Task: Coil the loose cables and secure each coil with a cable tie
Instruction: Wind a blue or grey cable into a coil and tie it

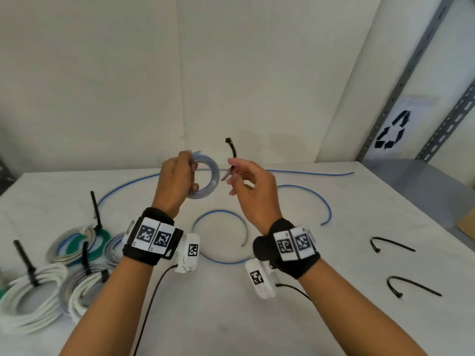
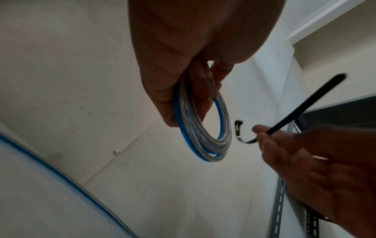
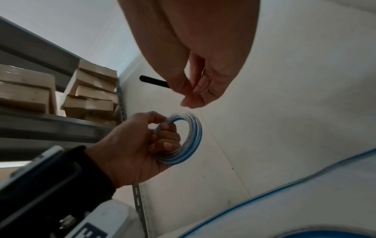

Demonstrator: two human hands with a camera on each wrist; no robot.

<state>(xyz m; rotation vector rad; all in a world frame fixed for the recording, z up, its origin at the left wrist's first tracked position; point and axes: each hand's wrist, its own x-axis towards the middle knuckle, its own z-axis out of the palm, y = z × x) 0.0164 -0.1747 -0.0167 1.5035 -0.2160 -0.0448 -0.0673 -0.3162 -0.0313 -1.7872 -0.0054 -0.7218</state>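
One small coil (image 1: 205, 176) was held up, gripped by the curled fingers of the left hand (image 1: 177, 181). Just beside it, a black tie (image 2: 301, 111) was pinched by the right hand (image 1: 253, 191). Tying was in hand; next, threading through the coil seemed required.

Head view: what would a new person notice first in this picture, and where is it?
First, the two raised hands at the centre: the left hand grips a small blue and clear cable coil, and the right hand pinches a black cable tie beside it, not yet around it. Next, the tied coils at the table's near left, and loose blue cable behind the hands.
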